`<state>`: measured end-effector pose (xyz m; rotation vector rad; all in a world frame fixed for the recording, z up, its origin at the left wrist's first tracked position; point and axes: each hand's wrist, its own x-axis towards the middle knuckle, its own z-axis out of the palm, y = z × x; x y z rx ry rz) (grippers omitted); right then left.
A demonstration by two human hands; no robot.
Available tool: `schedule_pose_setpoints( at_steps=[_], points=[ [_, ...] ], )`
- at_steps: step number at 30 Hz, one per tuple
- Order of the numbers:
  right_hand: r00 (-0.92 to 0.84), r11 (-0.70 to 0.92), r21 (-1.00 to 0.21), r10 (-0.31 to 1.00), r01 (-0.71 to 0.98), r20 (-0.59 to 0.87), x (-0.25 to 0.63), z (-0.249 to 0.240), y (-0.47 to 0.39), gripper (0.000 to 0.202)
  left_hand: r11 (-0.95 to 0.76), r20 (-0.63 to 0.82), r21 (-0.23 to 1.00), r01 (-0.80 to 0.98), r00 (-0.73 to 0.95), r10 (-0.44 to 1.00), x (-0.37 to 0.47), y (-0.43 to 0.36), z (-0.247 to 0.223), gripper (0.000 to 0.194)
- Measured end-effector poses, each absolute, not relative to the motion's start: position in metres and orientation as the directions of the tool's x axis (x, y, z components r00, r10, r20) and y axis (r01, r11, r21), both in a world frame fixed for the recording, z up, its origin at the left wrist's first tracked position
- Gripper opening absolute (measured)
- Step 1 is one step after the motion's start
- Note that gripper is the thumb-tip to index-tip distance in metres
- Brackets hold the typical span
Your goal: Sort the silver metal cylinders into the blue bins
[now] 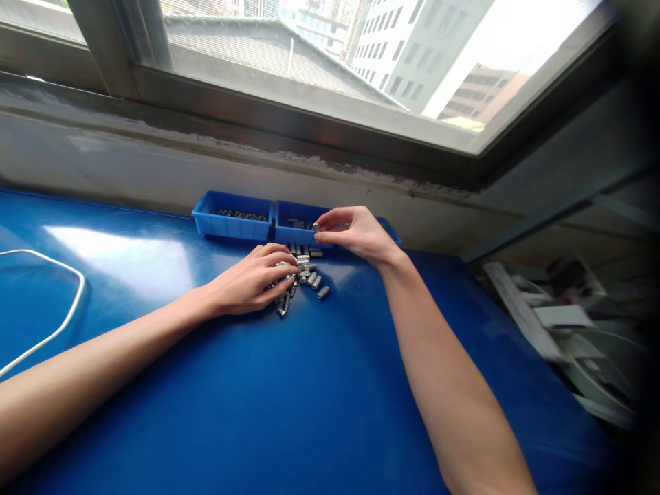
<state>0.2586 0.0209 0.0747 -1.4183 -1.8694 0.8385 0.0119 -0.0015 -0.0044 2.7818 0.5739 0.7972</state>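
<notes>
My left hand [260, 278] lies over a pile of small silvery metal pieces [308, 268] on the blue tabletop, its fingers stretched out and touching them. Pinched between the thumb and fingertips of my right hand [355, 230] is one small metal piece [317, 227], held over the front edge of the middle blue bin [304, 236]. A few similar pieces lie inside that bin. One loose piece [323, 293] sits a little apart, to the right of the pile.
Another blue bin [234, 225], on the left, holds many small dark metal parts. A third bin [390, 230] is mostly hidden behind my right hand. A white cable [77, 295] curves across the table's left side. The window wall [170, 161] rises behind; clutter [567, 316] stands beyond the right edge.
</notes>
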Motion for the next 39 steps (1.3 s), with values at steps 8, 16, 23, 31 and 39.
schedule_pose_setpoints(
  at_steps=[8,16,23,31,39],
  points=[
    [-0.032,0.183,-0.774,0.978,0.606,0.207,0.263,0.067,0.021,0.027,-0.851,0.45,0.407,0.332,0.738,0.503,0.019,0.001,0.005,0.027],
    [-0.417,0.253,-0.585,0.894,0.77,-0.162,0.268,0.07,-0.029,0.029,-0.875,0.372,0.354,0.332,0.808,0.457,0.038,0.011,0.02,0.017],
    [-0.404,0.23,-0.657,0.906,0.718,-0.125,0.271,0.051,-0.045,0.015,-0.885,0.313,0.342,0.315,0.85,0.424,0.046,0.012,0.032,0.009],
    [-0.319,0.063,-0.932,0.946,0.358,-0.059,0.286,0.036,-0.038,0.032,-0.859,0.336,0.382,0.342,0.814,0.474,0.038,0.012,0.023,0.02],
    [-0.111,-0.031,-0.992,0.994,-0.126,-0.017,0.273,0.018,-0.03,0.031,-0.833,0.365,0.452,0.319,0.785,0.5,0.035,0.01,0.029,0.022]
  ],
)
